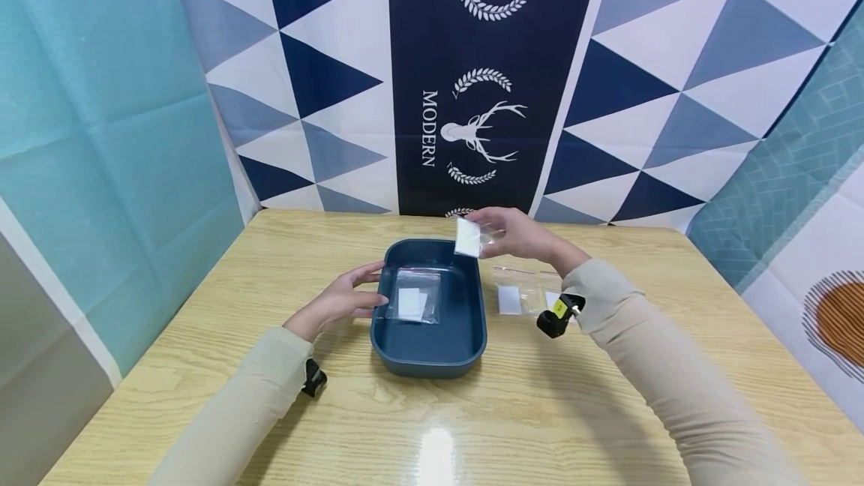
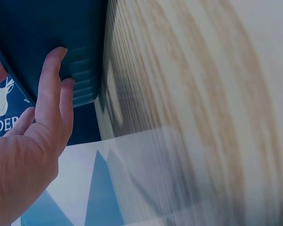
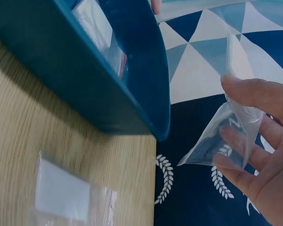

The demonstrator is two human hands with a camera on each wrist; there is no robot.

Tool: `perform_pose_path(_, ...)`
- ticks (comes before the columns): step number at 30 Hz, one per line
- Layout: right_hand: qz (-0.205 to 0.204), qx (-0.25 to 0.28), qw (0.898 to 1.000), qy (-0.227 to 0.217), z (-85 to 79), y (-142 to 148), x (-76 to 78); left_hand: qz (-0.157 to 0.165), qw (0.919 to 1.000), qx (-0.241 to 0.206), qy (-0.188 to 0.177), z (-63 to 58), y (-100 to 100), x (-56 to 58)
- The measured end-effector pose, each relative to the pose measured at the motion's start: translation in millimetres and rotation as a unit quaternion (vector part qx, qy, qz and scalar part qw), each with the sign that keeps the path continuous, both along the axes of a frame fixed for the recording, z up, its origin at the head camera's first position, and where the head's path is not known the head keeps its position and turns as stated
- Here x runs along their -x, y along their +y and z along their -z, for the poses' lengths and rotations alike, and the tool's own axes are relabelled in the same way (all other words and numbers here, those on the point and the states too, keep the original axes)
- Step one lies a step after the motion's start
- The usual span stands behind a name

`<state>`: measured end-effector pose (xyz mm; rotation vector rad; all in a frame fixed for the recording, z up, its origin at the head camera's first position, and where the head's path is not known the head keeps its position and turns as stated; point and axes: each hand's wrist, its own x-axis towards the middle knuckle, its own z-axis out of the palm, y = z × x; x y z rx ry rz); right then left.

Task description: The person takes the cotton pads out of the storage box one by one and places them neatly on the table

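My right hand (image 1: 516,235) pinches a small clear zip bag (image 1: 468,238) with a white piece inside, above the far right corner of a dark blue bin (image 1: 428,367). In the right wrist view the thumb presses on the white part, while the clear end of the bag (image 3: 212,139) hangs past the fingers. My left hand (image 1: 344,295) holds the bin's left wall, thumb over the rim. Its fingers (image 2: 49,89) lie along the outer side in the left wrist view. Overlapping clear bags with white pieces (image 1: 409,304) lie in the bin.
To the right of the bin, a clear zip bag with a white piece (image 1: 509,300) lies on the wooden table (image 1: 324,426). Another such bag (image 1: 551,298) is partly hidden by the right wrist's camera. A patterned cloth (image 1: 337,96) hangs along the table's back edge.
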<state>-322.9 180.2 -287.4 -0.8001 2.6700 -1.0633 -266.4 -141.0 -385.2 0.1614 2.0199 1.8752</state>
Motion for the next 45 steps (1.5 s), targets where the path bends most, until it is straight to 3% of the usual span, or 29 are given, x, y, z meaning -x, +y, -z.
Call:
perform_pose_path(19, 0.012, -0.012, 1.0, 0.02, 3.9, 50, -15.1, -0.01, 0.9999, 0.008, -0.001, -1.1, 1, 0.7)
perform_pose_path(30, 0.055, -0.029, 0.998, 0.02, 10.4, 84, -25.3, -0.007, 1.0, 0.006, -0.001, 0.8, 0, 0.6)
perform_pose_path(45, 0.046, -0.008, 0.999, 0.023, 24.5, 140, -34.1, -0.016, 0.9998, 0.006, -0.001, 1.1, 0, 0.6)
